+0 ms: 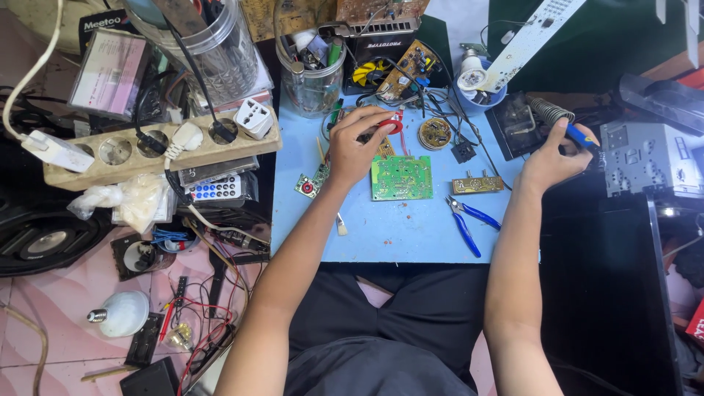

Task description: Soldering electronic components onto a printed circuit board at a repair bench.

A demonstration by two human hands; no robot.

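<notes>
A: What've I got on the head cam rn?

B: I'm looking down at a light-blue work mat (396, 235). My left hand (357, 147) is near the mat's top, fingers curled down over a small red ring-shaped part (394, 126). Fingertips are on or around it, but can't tell if it's really gripped or just touched.

A: And the right?

B: My right hand (556, 155) is off the mat's right edge, fingers closed round a blue-handled soldering iron (579, 136). Its tip end sits in the coiled wire stand (551, 111) just beside the hand.

A: Boards?

B: A green circuit board (401, 177) lies flat on the mat, just right of the left hand, not touched. A smaller board w/ a red-ringed component (311, 182) sits at the left wrist. A narrow brown strip board (477, 184) is right of the green one, and a round coil part (435, 133) lies above it.

A: Tools?

B: Blue-handled pliers (466, 218) lie on the mat between my forearms, handles toward me, well apart from both hands. A beige power strip (158, 147) w/ plugs sits off to the left, and a clear jar of bits (313, 77) stands at the mat's top-left corner.
</notes>
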